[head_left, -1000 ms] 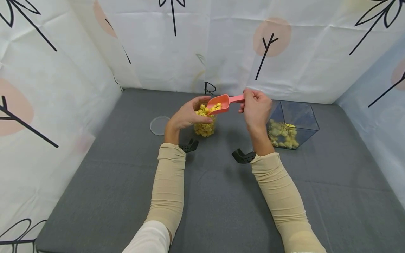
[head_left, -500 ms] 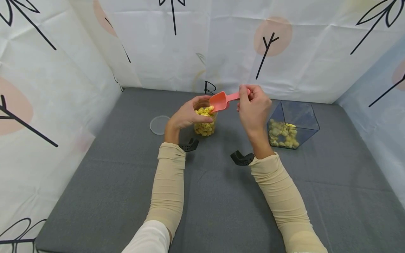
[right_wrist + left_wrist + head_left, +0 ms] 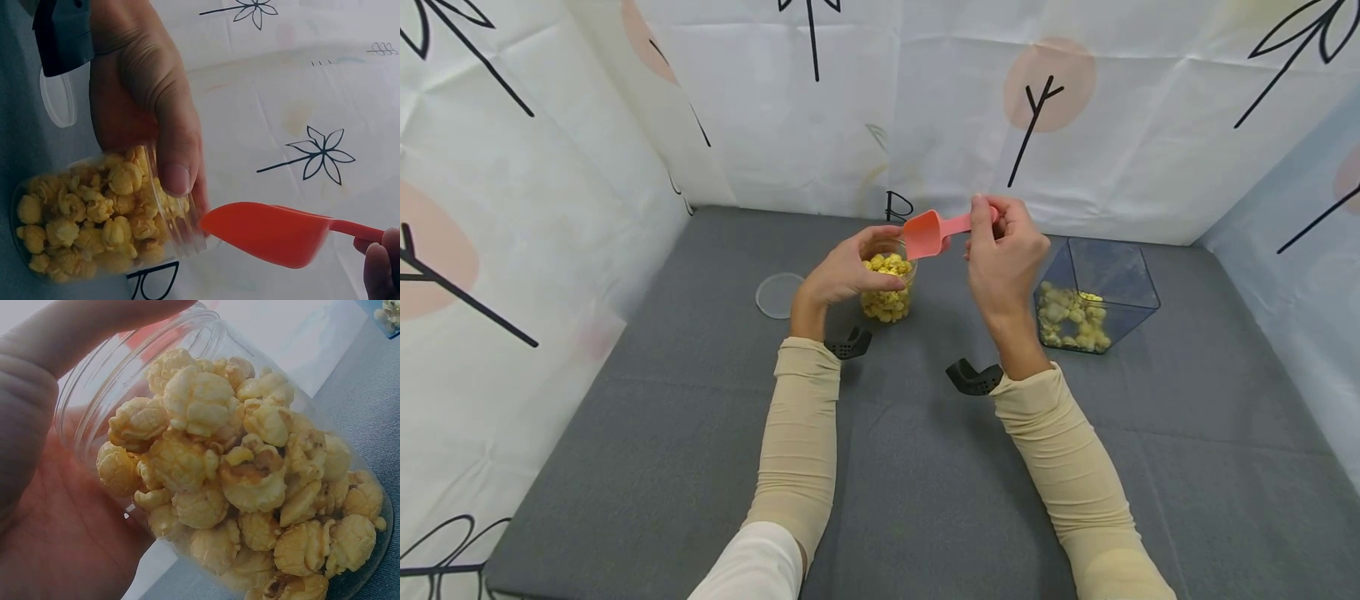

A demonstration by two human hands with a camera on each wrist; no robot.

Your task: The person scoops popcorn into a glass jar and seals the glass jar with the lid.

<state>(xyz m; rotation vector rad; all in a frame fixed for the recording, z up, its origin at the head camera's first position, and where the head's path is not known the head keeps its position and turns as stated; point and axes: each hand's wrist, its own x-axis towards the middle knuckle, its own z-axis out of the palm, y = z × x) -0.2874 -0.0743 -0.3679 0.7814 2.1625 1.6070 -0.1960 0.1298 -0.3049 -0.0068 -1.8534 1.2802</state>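
A clear plastic jar of yellow popcorn stands upright on the grey table. My left hand grips it around the neck, thumb on the near side, as the left wrist view shows with the popcorn behind the clear wall. Just above the jar's mouth, on its right, is a coral-red scoop; its bowl looks bare. My right hand pinches the scoop's handle. In the right wrist view the tip of the scoop is at the rim of the jar.
To the right stands a bluish transparent square bin with popcorn at its bottom. A round clear lid lies flat left of the jar. A white printed cloth hangs behind the grey table.
The popcorn in the scoop has gone into the jar. My right hand has tipped the scoop and raised it slightly. My left hand has stayed on the jar.
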